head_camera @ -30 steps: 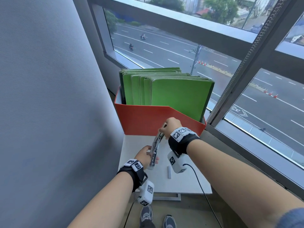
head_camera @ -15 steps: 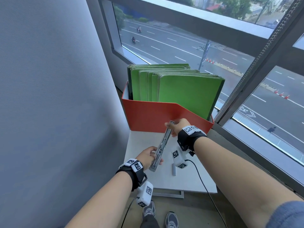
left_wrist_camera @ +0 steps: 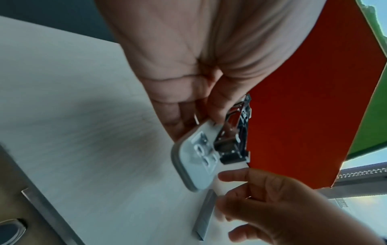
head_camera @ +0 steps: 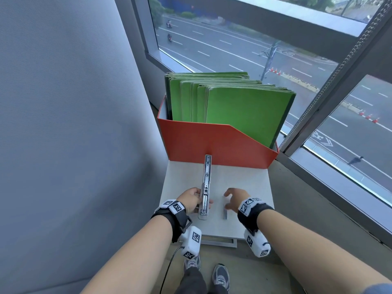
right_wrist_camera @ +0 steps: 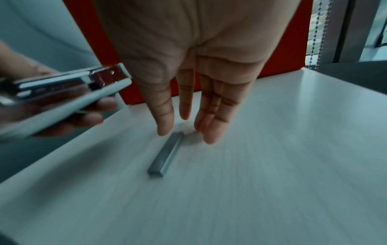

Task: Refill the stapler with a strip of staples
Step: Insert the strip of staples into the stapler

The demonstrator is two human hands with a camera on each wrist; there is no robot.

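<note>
My left hand (head_camera: 192, 200) grips the base end of a white-and-metal stapler (head_camera: 206, 185), which is swung fully open, its top arm pointing toward the red box. The same stapler (left_wrist_camera: 201, 157) fills the left wrist view; its metal channel (right_wrist_camera: 62, 84) shows at the left of the right wrist view. A grey strip of staples (head_camera: 225, 212) lies flat on the small white table (head_camera: 250, 187). My right hand (head_camera: 234, 199) hovers over the strip's far end, fingers straight and pointing down, fingertips (right_wrist_camera: 165, 131) beside the staple strip (right_wrist_camera: 165, 154). Contact with it cannot be told.
A red file box (head_camera: 212, 143) full of green folders (head_camera: 244, 111) stands at the table's far edge. A grey wall is on the left, and a window with a bead chain (head_camera: 331, 81) on the right. My shoes (head_camera: 220, 276) show below the table's near edge.
My right hand let go of the stapler's top arm and dropped to the staple strip. The stapler now lies opened out straight, held by my left hand alone.
</note>
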